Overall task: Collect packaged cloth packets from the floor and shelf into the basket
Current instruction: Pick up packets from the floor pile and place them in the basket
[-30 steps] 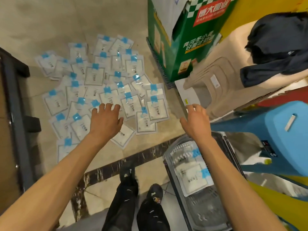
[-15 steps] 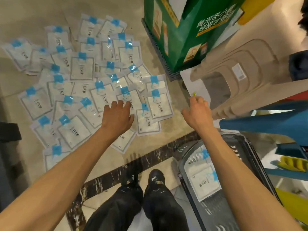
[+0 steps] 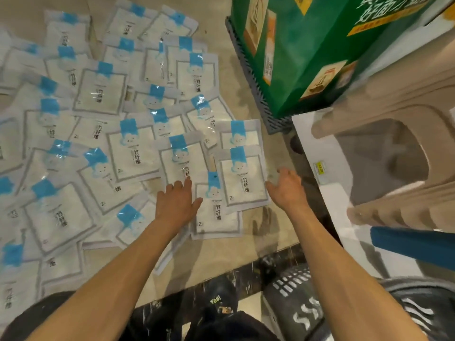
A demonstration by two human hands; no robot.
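Observation:
Several white cloth packets with blue tabs [image 3: 138, 153] lie overlapping on the beige floor. My left hand [image 3: 176, 203] lies flat with straight fingers on the packets near the front of the pile. My right hand [image 3: 286, 187] hovers at the right edge of the nearest packet [image 3: 242, 180], fingers loosely spread, holding nothing. The dark grey basket [image 3: 295, 299] stands at the bottom right, mostly hidden under my right forearm; its contents do not show.
A green carton [image 3: 307, 52] on a grey pallet stands at the upper right. Beige stacked plastic stools [image 3: 394, 143] and a white shelf edge [image 3: 317, 148] fill the right side. A blue bar [image 3: 413, 244] crosses below. My dark shoes [image 3: 221, 301] stand on a black marble strip.
I have bent lower, so the packets look much larger. Both hands have come down toward the pile; the right one moved left from the shelf edge to the nearest packet.

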